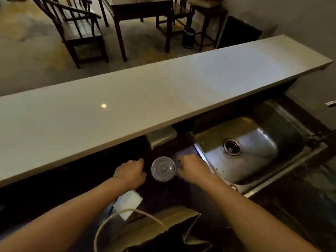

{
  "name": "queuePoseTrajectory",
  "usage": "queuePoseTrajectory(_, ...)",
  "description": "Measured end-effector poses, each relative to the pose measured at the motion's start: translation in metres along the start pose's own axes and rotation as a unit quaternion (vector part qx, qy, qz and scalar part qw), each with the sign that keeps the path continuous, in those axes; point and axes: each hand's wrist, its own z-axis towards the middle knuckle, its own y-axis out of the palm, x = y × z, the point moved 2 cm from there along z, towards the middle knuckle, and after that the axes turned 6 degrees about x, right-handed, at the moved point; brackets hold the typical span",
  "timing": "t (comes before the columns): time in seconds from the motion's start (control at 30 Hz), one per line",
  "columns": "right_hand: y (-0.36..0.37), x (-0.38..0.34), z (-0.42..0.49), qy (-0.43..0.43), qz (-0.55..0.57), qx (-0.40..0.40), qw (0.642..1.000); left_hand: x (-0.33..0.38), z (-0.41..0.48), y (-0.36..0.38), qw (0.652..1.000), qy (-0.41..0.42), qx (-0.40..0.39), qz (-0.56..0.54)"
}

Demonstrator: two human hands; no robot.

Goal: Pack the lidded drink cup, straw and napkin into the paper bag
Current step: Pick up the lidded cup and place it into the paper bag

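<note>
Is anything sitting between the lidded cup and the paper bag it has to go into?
Nothing visible blocks it. The lidded cup stands on the dark counter between the left hand and right hand; bare counter lies between it and the open paper bag. The napkin lies left of that path.

Two bare forearms enter from the frame's 7 and 5 o'clock corners, no sleeves, w/ nothing worn on either wrist. Left hand point(130, 172) and right hand point(191, 166) carry no gloves, rings or watch as far as dim light shows. Fingers mostly hidden from the camera; only backs of hands and knuckles visible.
</note>
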Motion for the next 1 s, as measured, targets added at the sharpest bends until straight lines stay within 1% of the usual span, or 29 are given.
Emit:
queuePoseTrajectory(0.07, 0.011, 0.009, 0.006, 0.008, 0.02, -0.003, 1.0, -0.002, 0.008, 0.011, 0.999, -0.009, -0.022, -0.027)
queuePoseTrajectory(0.17, 0.029, 0.016, 0.005, 0.029, 0.039, -0.03, 0.998, -0.002, 0.013, 0.028, 0.994, -0.017, -0.037, -0.1)
queuePoseTrajectory(0.3, 0.055, 0.02, 0.006, 0.033, 0.128, -0.059, 0.99, -0.005, 0.019, 0.049, 0.978, -0.035, -0.035, -0.202)
queuePoseTrajectory(0.37, 0.062, 0.021, 0.007, 0.049, 0.187, -0.061, 0.979, -0.003, 0.021, 0.057, 0.962, -0.039, -0.035, -0.267)
queuePoseTrajectory(0.43, 0.067, 0.021, 0.007, 0.063, 0.263, -0.051, 0.961, 0.002, 0.02, 0.058, 0.944, -0.044, -0.049, -0.322)
queuePoseTrajectory(0.5, 0.068, 0.02, 0.007, 0.081, 0.317, -0.041, 0.944, 0.006, 0.02, 0.06, 0.931, -0.049, -0.06, -0.357)
queuePoseTrajectory(0.6, 0.065, 0.019, 0.005, 0.086, 0.359, -0.045, 0.928, 0.009, 0.018, 0.055, 0.925, -0.028, -0.055, -0.374)
queuePoseTrajectory(0.77, 0.029, 0.008, 0.001, 0.059, 0.366, -0.052, 0.927, 0.008, 0.006, 0.022, 0.922, 0.023, -0.036, -0.385)
queuePoseTrajectory(0.87, -0.003, -0.004, -0.005, 0.031, 0.35, -0.02, 0.936, 0.008, -0.011, -0.012, 0.929, 0.052, -0.018, -0.367)
queuePoseTrajectory(1.0, -0.06, -0.029, -0.025, -0.019, 0.343, 0.009, 0.939, 0.017, -0.041, -0.078, 0.928, 0.078, -0.039, -0.362)
